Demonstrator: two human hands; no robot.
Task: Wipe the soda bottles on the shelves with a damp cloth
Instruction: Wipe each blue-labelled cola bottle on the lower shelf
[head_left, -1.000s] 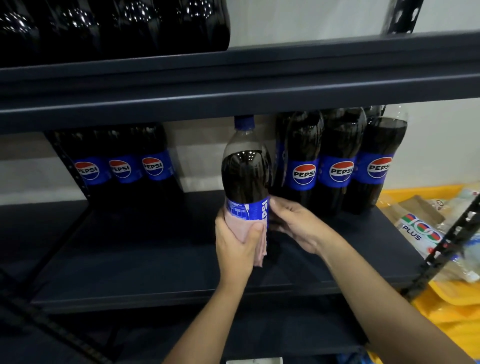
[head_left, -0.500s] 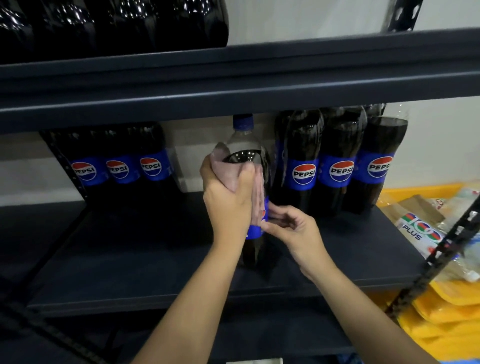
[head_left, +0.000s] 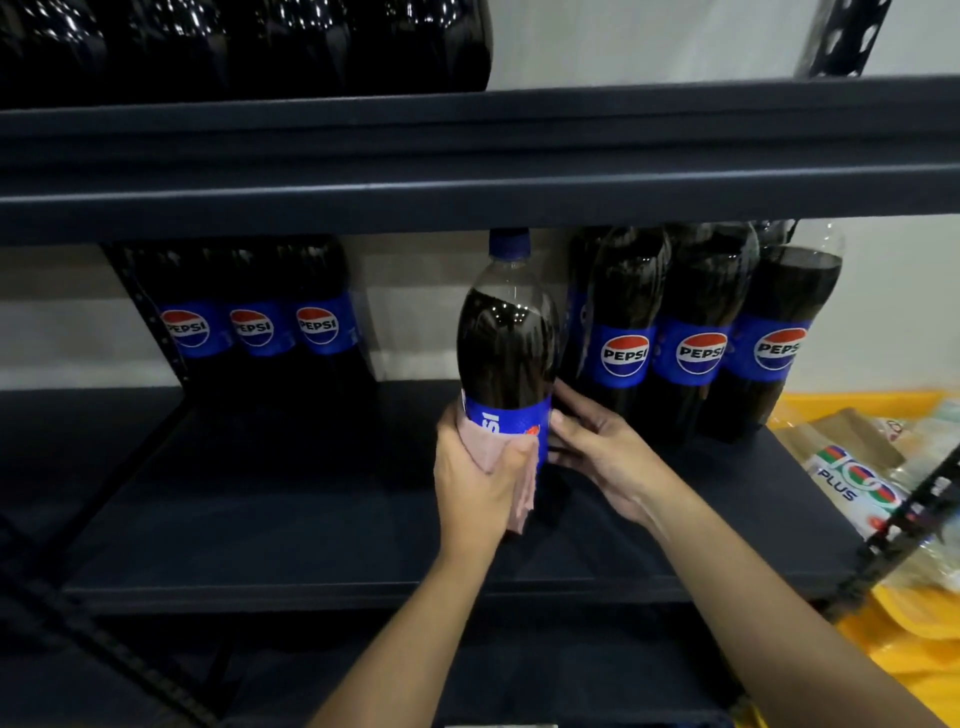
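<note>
The dark plastic cola bottle (head_left: 506, 358), gripped by the left hand (head_left: 475, 493) through a pink cloth (head_left: 498, 457) and pinched by the right hand (head_left: 602, 457), could slip if wet.

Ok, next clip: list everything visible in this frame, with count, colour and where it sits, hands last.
held bottle: one, dark cola, blue cap and label, upright at the middle of the middle shelf
cloth: one, pink, wrapped on the held bottle's lower part under the left hand
right bottle group: at least three in front, dark with blue Pepsi labels, middle shelf, right
left bottle group: three labels visible, dark, back left of the middle shelf
top bottles: several, dark, upper shelf; count unclear
shelving: dark grey metal
100 Plus pack: one, clear wrap, on yellow material at far right
left hand: holds the cloth round the bottle
right hand: fingers on the bottle's right side
</note>
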